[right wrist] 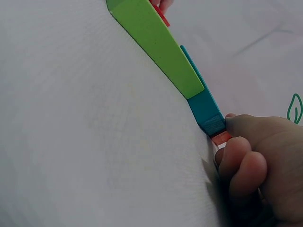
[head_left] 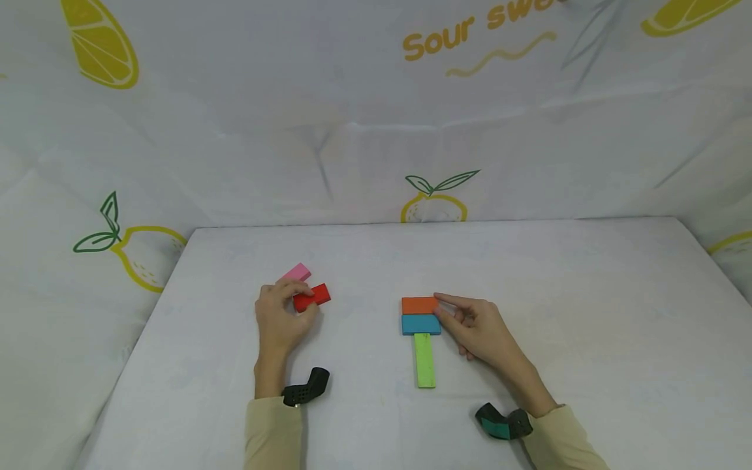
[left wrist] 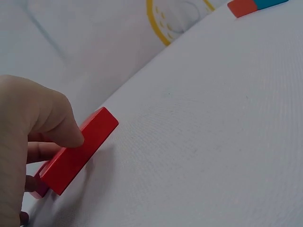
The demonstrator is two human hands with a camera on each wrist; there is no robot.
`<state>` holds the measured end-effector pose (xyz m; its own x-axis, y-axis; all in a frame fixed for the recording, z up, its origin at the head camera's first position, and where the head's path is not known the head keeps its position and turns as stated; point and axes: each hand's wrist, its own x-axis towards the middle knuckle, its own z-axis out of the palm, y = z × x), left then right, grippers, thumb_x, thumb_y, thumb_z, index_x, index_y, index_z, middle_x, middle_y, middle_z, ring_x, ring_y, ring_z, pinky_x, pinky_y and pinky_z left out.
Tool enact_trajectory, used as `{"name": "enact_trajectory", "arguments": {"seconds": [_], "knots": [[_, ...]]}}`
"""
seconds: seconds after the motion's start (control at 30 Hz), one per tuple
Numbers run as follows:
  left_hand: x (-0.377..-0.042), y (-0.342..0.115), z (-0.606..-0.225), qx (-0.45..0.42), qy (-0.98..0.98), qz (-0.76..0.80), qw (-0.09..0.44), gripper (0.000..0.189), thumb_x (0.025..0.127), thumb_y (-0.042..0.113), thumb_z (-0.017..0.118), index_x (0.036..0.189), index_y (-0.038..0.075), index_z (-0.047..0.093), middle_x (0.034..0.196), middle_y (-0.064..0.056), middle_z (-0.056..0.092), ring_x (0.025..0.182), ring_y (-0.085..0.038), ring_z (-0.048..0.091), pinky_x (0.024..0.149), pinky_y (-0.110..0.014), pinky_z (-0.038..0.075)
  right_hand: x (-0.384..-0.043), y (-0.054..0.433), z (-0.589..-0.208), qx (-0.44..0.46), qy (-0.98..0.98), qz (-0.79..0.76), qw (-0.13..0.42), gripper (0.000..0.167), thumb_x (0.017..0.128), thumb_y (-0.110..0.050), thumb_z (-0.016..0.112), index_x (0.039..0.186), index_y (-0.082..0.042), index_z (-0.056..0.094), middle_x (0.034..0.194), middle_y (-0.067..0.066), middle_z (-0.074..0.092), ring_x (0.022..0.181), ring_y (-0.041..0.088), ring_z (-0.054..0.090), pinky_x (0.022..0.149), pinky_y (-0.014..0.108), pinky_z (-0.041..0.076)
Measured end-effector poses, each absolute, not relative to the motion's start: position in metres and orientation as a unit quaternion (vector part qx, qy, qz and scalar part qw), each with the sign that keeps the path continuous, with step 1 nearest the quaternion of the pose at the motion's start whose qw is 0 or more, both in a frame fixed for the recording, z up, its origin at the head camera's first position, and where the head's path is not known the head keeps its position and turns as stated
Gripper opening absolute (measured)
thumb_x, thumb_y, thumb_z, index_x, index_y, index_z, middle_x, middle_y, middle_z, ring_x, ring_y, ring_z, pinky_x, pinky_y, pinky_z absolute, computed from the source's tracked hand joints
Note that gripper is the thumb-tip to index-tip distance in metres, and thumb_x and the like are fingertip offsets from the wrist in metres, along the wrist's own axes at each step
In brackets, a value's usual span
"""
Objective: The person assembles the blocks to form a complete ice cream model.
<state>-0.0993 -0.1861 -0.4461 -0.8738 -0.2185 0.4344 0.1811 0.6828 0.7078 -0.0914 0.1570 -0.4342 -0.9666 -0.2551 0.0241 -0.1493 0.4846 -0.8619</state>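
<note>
Left hand (head_left: 282,318), fingers bent, pinches red block (head_left: 311,297) | right hand (head_left: 486,331) pinches orange block (head_left: 418,305)

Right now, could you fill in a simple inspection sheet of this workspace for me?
Surface: white table.
Job's things: orange block, blue block and green block run from far to near; red block and pink block are apart from them, to the left.
Clutter: nothing seen.
Hands: left hand pinches red block; right hand pinches orange block's right end.
Cables: nothing seen.
Surroundings: lemon-print cloth behind.
</note>
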Motion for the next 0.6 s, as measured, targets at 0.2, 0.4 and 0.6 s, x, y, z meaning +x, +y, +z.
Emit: {"name": "enact_trajectory", "arguments": {"seconds": [0.2,0.4,0.6], "knots": [[-0.0982,-0.1856,-0.4456,0.022,-0.89,-0.396,0.226,0.017,0.069,0.006,0.07,0.085,0.009,0.076,0.085,-0.011,0.075,0.086,-0.027,0.049,0.079,-0.041,0.034,-0.0908,0.1571,-0.4334,-0.114,0.856,-0.501,0.059,0.04,0.098,-0.027,0.069,0.133,-0.008,0.068,0.056,0.0,0.053,0.032,0.007,0.047,0.033,0.023,0.038],[-0.0969,-0.1855,-0.4439,0.036,-0.897,-0.393,0.2,0.019,0.07,0.007,0.071,0.088,0.01,0.076,0.086,-0.01,0.074,0.091,-0.025,0.047,0.083,-0.043,0.031,-0.0906,0.1574,-0.4327,-0.114,0.852,-0.507,0.063,0.04,0.098,-0.028,0.069,0.133,-0.007,0.068,0.054,0.001,0.053,0.032,0.007,0.047,0.033,0.024,0.039],[-0.097,-0.1851,-0.4442,0.021,-0.898,-0.384,0.211,0.017,0.069,0.007,0.073,0.085,0.011,0.076,0.08,-0.008,0.073,0.09,-0.025,0.048,0.082,-0.042,0.03,-0.0907,0.1573,-0.4327,-0.115,0.85,-0.511,0.063,0.04,0.098,-0.028,0.07,0.133,-0.008,0.069,0.053,0.001,0.052,0.031,0.007,0.047,0.033,0.024,0.038]]}}
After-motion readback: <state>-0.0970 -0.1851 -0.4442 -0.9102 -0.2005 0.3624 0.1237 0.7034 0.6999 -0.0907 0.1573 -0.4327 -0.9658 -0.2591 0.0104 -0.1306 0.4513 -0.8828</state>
